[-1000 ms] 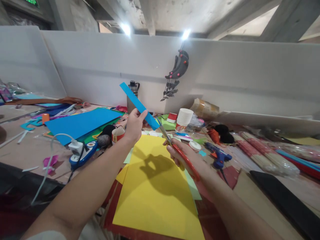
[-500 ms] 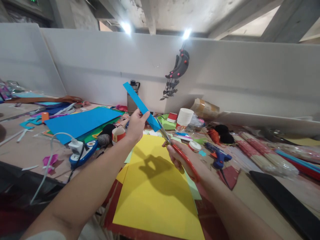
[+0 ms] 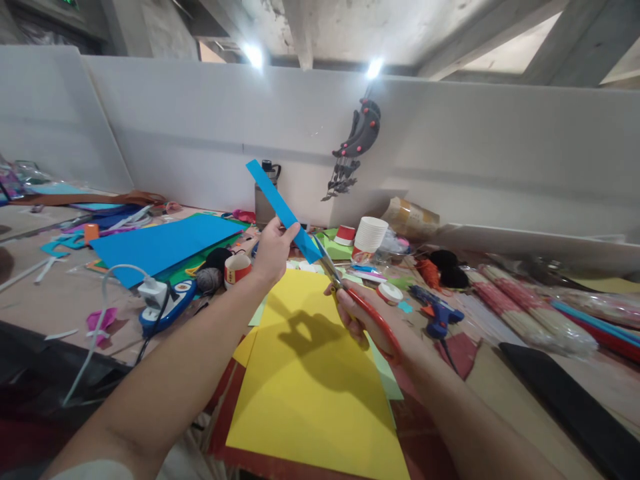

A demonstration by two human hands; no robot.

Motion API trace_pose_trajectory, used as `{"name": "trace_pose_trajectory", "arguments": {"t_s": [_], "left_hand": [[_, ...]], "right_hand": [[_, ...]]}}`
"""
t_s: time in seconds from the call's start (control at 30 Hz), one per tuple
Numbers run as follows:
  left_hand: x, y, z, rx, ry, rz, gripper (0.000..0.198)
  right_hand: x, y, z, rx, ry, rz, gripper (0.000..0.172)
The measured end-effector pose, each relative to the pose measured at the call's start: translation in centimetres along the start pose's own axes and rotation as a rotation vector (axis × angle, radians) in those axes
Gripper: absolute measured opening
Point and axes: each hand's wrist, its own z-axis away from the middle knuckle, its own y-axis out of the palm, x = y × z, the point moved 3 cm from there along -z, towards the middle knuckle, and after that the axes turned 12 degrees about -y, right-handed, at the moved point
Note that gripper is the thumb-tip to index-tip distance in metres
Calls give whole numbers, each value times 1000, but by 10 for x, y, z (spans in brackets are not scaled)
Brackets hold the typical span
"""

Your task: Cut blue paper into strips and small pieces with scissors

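Blue strip slants in the air over the table; I have the left hand pinching it between thumb and fingers, the right hand wrapped around scissors, blades at the strip's lower end.

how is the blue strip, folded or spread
Spread: the blue strip runs straight, with no fold showing, from its top end past the left hand to the scissors.
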Motion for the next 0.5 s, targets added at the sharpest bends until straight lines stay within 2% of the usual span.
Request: {"name": "trace_pose_trajectory", "arguments": {"t_s": [0.5], "left_hand": [[0,0,1,19,16,-12,23]], "right_hand": [[-3,2,1,-21,2,-78,38]]}}
